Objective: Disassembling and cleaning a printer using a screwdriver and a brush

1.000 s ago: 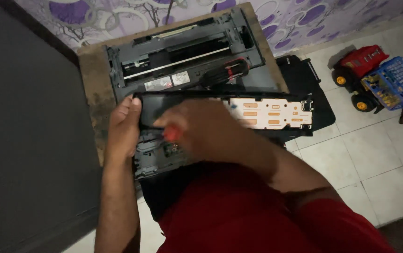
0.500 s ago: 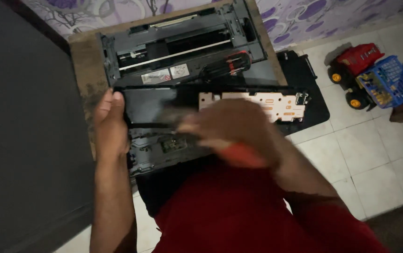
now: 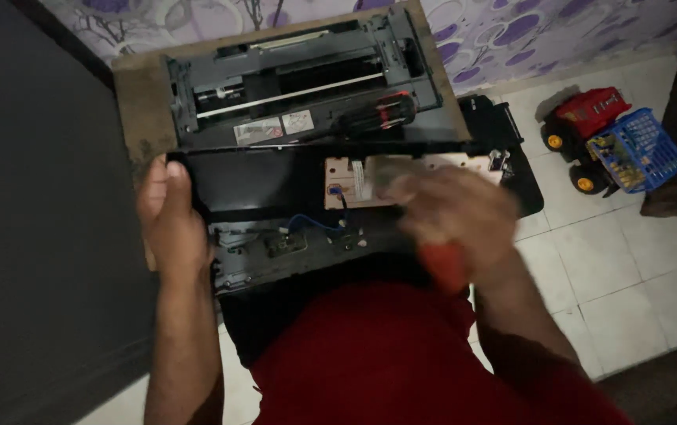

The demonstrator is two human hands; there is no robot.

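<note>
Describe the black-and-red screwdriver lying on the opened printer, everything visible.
The screwdriver lies flat, slightly tilted, across the front edge of the grey printer chassis, behind the black panel. Its thick handle looks like black plastic or rubber with red inserts and points right; a dark shaft runs left toward the white labels. No hand touches it. The tip is too dark to make out.

Dark grey printer chassis [image 3: 299,79] with a white rail; black panel [image 3: 260,181]; tan circuit board [image 3: 354,182] with blue wiring; orange-red screwdriver handle [image 3: 442,264]; black-and-red screwdriver [image 3: 370,116]; brown wooden desk [image 3: 140,102]; red-and-blue toy truck [image 3: 614,138] with yellow hubs; purple-patterned white wall [image 3: 512,31]; white floor tiles [image 3: 614,260].
</note>
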